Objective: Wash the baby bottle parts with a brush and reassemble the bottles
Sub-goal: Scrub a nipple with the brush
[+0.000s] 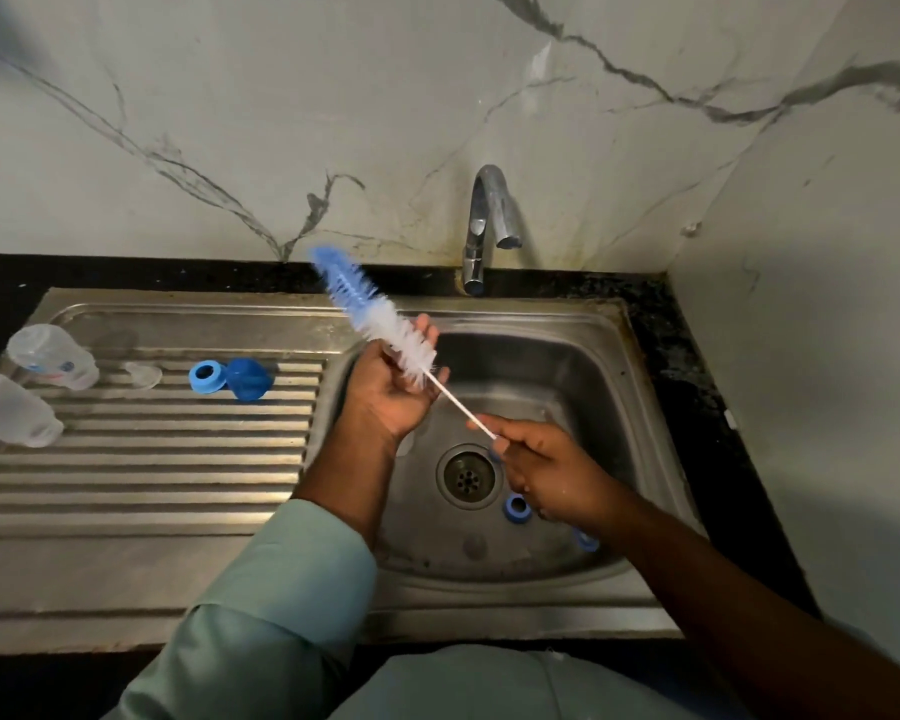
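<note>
The brush (380,317) lies diagonally across centre frame, above the sink (567,356). The right hand (552,472) pinches the thin white handle at its lower end. The left hand (391,387) is palm up under the white bristles, its fingers (427,330) relaxed and cupping them; the blue bristle tip is motion-blurred.

At left, on the ribbed drainboard (141,459), lie two clear bottles (53,356), the nearer one cut off by the frame edge. Print on the farther bottle is too small to read. Right of them lie a clear teat (144,374), a blue ring (206,376) and a blue cap (248,377).

In the sink, a second blue ring (516,506) sits beside the drain (468,475); another blue part (585,540) is largely hidden behind the right forearm. The tap (481,226) stands at upper centre.
</note>
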Demonstrator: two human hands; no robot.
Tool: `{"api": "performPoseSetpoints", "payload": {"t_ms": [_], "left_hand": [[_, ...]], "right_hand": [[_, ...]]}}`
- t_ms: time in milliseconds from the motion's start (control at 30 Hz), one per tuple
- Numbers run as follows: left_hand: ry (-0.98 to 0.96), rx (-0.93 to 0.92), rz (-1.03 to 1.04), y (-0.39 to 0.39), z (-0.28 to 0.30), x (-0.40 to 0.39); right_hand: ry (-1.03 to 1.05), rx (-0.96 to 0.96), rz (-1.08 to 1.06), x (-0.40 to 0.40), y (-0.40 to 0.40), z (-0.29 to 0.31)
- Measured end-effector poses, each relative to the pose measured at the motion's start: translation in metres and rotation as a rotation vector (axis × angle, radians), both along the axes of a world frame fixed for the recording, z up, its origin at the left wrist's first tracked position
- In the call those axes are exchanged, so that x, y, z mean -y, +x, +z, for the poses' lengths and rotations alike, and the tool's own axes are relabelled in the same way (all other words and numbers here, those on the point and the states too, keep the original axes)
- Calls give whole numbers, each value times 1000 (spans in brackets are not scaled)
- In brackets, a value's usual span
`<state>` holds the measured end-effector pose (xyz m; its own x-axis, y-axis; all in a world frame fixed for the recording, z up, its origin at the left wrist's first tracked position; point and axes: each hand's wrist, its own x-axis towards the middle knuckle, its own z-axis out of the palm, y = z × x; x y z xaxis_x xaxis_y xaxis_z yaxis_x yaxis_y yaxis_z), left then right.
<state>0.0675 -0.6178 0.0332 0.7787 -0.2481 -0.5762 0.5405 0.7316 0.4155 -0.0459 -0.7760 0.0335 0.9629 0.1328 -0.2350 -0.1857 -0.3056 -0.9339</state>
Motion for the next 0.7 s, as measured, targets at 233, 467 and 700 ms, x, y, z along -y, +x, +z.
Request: {"api": "performPoseSetpoints", "payload": {"t_ms": [233, 467, 700], "left_hand": [[-2, 16, 58, -5, 6, 9], [88, -35, -79, -27, -2, 40], [129, -37, -27, -16, -3, 26]], "right_hand": [[-64, 27, -64, 1, 4, -5], [-418, 238, 2, -6, 20, -8], [-517, 230, 74, 4, 4, -18]]}}
